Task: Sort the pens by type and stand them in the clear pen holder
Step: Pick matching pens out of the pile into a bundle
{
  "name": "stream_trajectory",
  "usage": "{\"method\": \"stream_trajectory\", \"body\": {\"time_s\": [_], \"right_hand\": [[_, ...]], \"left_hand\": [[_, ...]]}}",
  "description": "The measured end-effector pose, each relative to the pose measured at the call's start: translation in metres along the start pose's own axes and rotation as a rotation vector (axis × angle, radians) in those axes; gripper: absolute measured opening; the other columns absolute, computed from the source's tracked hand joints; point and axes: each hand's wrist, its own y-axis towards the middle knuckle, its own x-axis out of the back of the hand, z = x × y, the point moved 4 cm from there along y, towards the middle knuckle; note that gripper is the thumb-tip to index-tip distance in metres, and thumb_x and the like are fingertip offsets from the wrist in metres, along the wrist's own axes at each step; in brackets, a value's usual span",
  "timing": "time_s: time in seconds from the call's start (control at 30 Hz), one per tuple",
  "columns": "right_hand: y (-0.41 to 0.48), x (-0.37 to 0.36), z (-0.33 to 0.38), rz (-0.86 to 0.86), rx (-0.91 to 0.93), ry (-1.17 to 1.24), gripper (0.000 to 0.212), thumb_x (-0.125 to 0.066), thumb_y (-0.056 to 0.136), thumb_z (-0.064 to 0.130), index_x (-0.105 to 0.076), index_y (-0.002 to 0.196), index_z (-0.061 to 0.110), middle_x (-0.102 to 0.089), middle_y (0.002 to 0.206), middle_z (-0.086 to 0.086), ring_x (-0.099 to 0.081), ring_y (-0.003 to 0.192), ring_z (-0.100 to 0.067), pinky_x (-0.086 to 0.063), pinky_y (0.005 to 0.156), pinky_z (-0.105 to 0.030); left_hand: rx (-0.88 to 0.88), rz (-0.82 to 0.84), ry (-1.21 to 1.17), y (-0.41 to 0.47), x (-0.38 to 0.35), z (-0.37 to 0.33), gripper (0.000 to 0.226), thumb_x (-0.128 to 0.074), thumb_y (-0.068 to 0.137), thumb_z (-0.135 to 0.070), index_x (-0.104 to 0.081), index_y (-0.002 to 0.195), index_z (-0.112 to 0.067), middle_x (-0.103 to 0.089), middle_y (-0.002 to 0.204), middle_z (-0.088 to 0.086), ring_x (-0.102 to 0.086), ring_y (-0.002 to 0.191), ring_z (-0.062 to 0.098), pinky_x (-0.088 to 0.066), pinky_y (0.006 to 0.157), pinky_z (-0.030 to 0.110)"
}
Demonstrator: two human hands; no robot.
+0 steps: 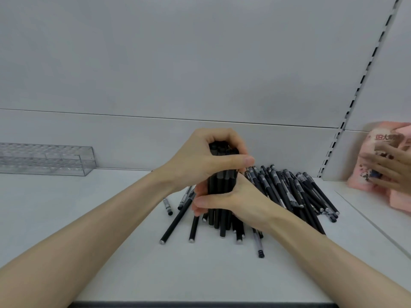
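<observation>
L hand [206,156]: up top, fingers curled over cap ends of pen bundle [220,190], thumb laid across the front
R hand [233,201]: lower on same bundle, thumb across the front, fingers wrapped round the back; sits just under L hand, the two touching
pen bundle: all black barrels, approx upright, mid-shelf, packed tight between both hands; lower ends stick out below R hand at uneven heights, contact w/ shelf [111,218] can't be told
loose pens [178,221]: a few black ones flat on shelf, left of & beneath bundle, butt ends toward camera, fanned out
pen pile [295,192]: just right of bundle, many dark pens w/ clear sections, lying flat & roughly parallel, slanting toward back-left
clear pen holder [46,158]: far left, at back of shelf against back panel [200,63], long side along it, well apart from hands & pens; grid of small cells visible thru the walls
slotted strip [355,96]: runs diagonally up back panel on the right
pink packet [378,150]: right edge, blurred, print unreadable
other hand [393,172]: 2nd person's, blurred, fingers spread in front of packet; touching or not, can't tell
</observation>
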Motion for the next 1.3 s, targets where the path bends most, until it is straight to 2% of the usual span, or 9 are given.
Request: {"method": "stream_trajectory", "body": {"time_s": [0.13,0.23,0.37,0.57,0.77,0.97,1.1,1.2,1.3], "right_hand": [[0.001,0.002,0.002,-0.02,0.052,0.015,0.027,-0.064,0.086,0.004,-0.057,0.062,0.015,-0.05,0.053,-0.005,-0.049,0.054,-0.02,-0.049,0.063,-0.028],[0.001,0.015,0.005,-0.123,0.048,0.156,0.028,-0.063,0.086,0.006,-0.054,0.06,0.013,-0.044,0.05,-0.002,-0.042,0.048,-0.015,-0.048,0.057,-0.027],[0.002,0.036,0.0,-0.282,0.008,0.28,0.025,-0.063,0.086,0.008,-0.053,0.063,0.008,-0.046,0.051,-0.003,-0.042,0.046,-0.014,-0.047,0.052,-0.027],[0.003,0.042,-0.009,-0.327,-0.066,0.224,0.022,-0.065,0.087,0.009,-0.055,0.068,0.006,-0.053,0.057,-0.005,-0.048,0.049,-0.014,-0.049,0.052,-0.026],[0.004,0.041,-0.012,-0.326,-0.084,0.206,0.017,-0.065,0.087,0.009,-0.057,0.074,0.004,-0.056,0.06,-0.006,-0.049,0.05,-0.014,-0.05,0.052,-0.026],[0.004,0.043,-0.013,-0.341,-0.089,0.229,0.019,-0.064,0.088,0.008,-0.056,0.07,0.006,-0.055,0.059,-0.006,-0.048,0.049,-0.014,-0.049,0.051,-0.026],[0.003,0.043,-0.013,-0.341,-0.086,0.239,0.02,-0.064,0.088,0.009,-0.056,0.069,0.006,-0.054,0.059,-0.006,-0.047,0.048,-0.014,-0.048,0.051,-0.026],[0.003,0.043,-0.013,-0.338,-0.084,0.235,0.02,-0.064,0.088,0.009,-0.056,0.07,0.005,-0.054,0.059,-0.006,-0.047,0.049,-0.014,-0.048,0.051,-0.026],[0.003,0.043,-0.013,-0.338,-0.085,0.227,0.02,-0.064,0.088,0.009,-0.056,0.07,0.005,-0.054,0.059,-0.006,-0.047,0.049,-0.015,-0.048,0.051,-0.026]], "left_hand": [[0.04,-0.014,-0.05,0.002,0.005,0.004,0.012,-0.068,0.084,-0.016,-0.064,0.092,-0.007,-0.069,0.089,0.012,-0.066,0.085,0.024,-0.055,0.078,0.027],[0.164,-0.108,-0.108,0.003,0.019,0.021,0.032,-0.052,0.091,-0.036,-0.061,0.109,-0.011,-0.067,0.11,0.008,-0.064,0.1,0.017,-0.052,0.086,0.028],[0.415,-0.125,0.252,-0.009,0.032,0.06,0.02,-0.057,0.091,-0.036,-0.063,0.095,-0.017,-0.065,0.091,-0.002,-0.059,0.081,0.01,-0.045,0.071,0.024],[0.644,0.128,0.697,-0.027,0.038,0.09,0.044,-0.074,0.075,-0.046,-0.061,0.099,-0.011,-0.06,0.081,-0.006,-0.053,0.069,0.006,-0.043,0.063,0.022],[0.731,0.155,0.59,-0.023,0.031,0.091,0.036,-0.077,0.076,-0.036,-0.065,0.088,-0.005,-0.063,0.058,0.003,-0.054,0.042,0.011,-0.04,0.039,0.016],[0.728,0.075,0.451,-0.025,0.033,0.095,0.03,-0.077,0.077,-0.027,-0.056,0.094,-0.013,-0.065,0.065,0.005,-0.053,0.042,0.014,-0.043,0.042,0.018],[0.653,0.043,0.535,-0.025,0.029,0.09,0.03,-0.072,0.08,-0.039,-0.062,0.087,-0.011,-0.063,0.061,0.003,-0.055,0.043,0.012,-0.042,0.043,0.017],[0.61,0.072,0.714,-0.023,0.02,0.086,0.048,-0.073,0.076,-0.047,-0.064,0.09,-0.002,-0.069,0.076,0.013,-0.054,0.055,0.016,-0.044,0.056,0.025],[0.578,0.097,0.802,-0.017,0.014,0.083,0.047,-0.075,0.074,-0.045,-0.065,0.089,-0.001,-0.07,0.085,0.017,-0.054,0.067,0.021,-0.045,0.064,0.03]]}}
